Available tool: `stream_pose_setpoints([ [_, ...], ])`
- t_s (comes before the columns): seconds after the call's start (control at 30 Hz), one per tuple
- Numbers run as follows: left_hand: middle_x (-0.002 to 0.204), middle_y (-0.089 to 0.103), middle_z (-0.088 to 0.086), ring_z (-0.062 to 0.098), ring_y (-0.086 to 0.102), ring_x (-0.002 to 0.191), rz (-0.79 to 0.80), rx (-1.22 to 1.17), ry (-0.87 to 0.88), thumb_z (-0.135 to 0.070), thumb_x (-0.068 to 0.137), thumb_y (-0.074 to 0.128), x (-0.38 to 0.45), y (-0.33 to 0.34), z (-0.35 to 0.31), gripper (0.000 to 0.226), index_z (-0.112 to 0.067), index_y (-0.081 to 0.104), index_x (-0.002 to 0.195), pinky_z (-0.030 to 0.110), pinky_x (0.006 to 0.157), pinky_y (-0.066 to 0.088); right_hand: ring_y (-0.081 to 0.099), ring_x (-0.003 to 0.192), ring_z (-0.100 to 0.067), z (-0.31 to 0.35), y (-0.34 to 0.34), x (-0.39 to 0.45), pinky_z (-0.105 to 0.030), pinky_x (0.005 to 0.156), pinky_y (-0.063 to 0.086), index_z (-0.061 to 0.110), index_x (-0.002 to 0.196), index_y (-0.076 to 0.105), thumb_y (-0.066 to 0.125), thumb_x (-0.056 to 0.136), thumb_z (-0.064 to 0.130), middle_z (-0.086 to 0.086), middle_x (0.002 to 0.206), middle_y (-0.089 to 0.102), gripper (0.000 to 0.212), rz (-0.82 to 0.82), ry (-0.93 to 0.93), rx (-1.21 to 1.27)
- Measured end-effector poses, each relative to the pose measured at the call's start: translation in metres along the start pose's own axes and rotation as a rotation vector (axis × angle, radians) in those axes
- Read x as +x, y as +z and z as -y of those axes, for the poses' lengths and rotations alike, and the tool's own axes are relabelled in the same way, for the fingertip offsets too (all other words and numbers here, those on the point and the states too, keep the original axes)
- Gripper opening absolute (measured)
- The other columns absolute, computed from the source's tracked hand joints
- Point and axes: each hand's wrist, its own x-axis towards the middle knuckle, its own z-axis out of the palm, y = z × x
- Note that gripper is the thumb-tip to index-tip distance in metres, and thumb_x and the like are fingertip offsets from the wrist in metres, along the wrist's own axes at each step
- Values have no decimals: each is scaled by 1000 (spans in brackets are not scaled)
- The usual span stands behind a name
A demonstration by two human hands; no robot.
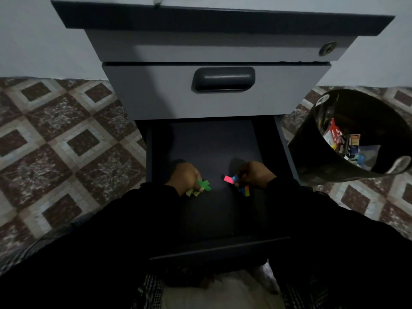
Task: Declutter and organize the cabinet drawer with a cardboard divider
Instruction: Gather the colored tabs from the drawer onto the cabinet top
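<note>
The floor is laid with patterned brown and beige tiles [66, 134], and a grey cabinet [214, 45] stands against a pale wall, its upper drawer closed behind a dark recessed handle [224, 79]. The lower drawer [211, 143] is pulled fully out toward the person, and its dark floor appears bare apart from what the hands hold. No cardboard divider can be identified in this view. To the right of the cabinet a black bin [312, 148] is tilted toward the drawer, with discarded packaging visible inside, presumably positioned within reach for rejected items. The left hand [185, 176] is lowered into the left half of the drawer, knuckles up, with the grip closed around green and yellow paper strips [204, 186] that project from beneath the fingers. The right hand [254, 173] is in the right half at the same depth, pinching a pink strip [227, 179] together with blue and orange strips [244, 189]. The strips are probably being collected by hand so that the drawer floor is empty before a divider is fitted. Both forearms, in black sleeves [312, 210], enter over the drawer front and converge toward the centre, with the hands well apart.
</note>
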Motion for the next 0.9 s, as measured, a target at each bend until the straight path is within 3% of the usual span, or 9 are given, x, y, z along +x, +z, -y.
stream_pose_setpoints([
  [0.17,48,57,-5,5,51,42,-2,-207,-59,1,66,81,5,-9,10,17,-1,66,74,11,42,39,62,98,-23,5,-7,5,-21,71,39,-1,103,68,74,77,16,-16,107,67,32,-10,-18,17],
  [0.27,37,57,-2,4,54,33,27,-456,-91,13,67,74,-1,-15,11,23,-3,57,67,13,38,42,56,88,-14,5,-7,5,-18,66,40,-2,103,68,75,76,13,-14,97,66,32,-7,-18,62],
  [0.37,39,58,3,8,57,34,39,-631,-145,15,73,69,-6,-24,2,21,-1,54,73,16,37,47,54,85,-13,6,-9,3,-18,72,39,-3,102,69,76,75,11,-10,91,62,31,-12,-10,91],
  [0.43,48,63,5,8,59,37,15,-711,-147,13,74,69,-9,-30,-4,20,-1,55,76,18,41,49,54,83,-13,8,-10,0,-19,66,40,-2,101,69,76,75,11,-5,87,59,30,-19,-12,105],
  [0.53,55,65,5,8,61,41,8,-800,-142,11,74,70,-16,-33,-12,21,-2,56,79,18,45,53,55,76,-12,11,-13,-4,-7,54,39,-2,102,69,78,73,11,-5,86,59,33,-16,7,145],
  [0.67,49,65,0,8,63,43,27,-830,-143,10,73,72,-30,-34,-21,21,-4,57,78,19,46,54,58,77,-11,22,-21,-17,-17,64,47,-2,103,68,78,73,12,-5,83,63,34,0,-5,133],
  [0.77,51,67,1,9,64,45,28,-834,-139,8,72,73,-45,-44,-33,21,-4,58,81,20,48,55,56,46,3,33,-37,-32,-10,51,44,-3,98,69,78,73,10,11,48,59,30,-20,-22,161],
  [0.8,54,67,2,9,64,46,22,-847,-132,8,73,73,-50,-48,-38,21,-4,58,81,20,48,55,53,40,7,37,-43,-38,-10,48,43,-2,98,69,78,73,10,12,45,57,29,-29,-28,170],
  [0.9,72,67,11,10,65,50,-5,-869,-81,9,73,72,-70,-61,-53,20,0,60,85,20,49,55,55,48,1,52,-66,-64,-8,46,45,-2,100,69,77,74,9,6,61,57,29,-63,-58,167],
])
